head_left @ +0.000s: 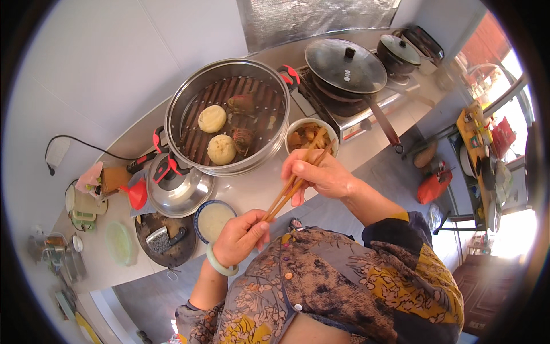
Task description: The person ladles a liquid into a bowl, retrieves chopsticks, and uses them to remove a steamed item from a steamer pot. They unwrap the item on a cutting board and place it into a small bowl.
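Observation:
A pair of wooden chopsticks slants between my two hands. My right hand grips them along the middle, while my left hand pinches their lower ends. The other ends reach over a white bowl of brown cooked food. Left of that bowl stands a large steel steamer with red-and-black handles. Inside it, two pale round buns sit beside two dark wrapped pieces on a slatted base. Near my left hand is a blue-rimmed bowl of pale liquid food.
A steel lid leans by the steamer. A cleaver lies on a round chopping board. At right, a lidded pan sits on a gas stove, its handle jutting over the counter edge. Behind it is a smaller lidded pot.

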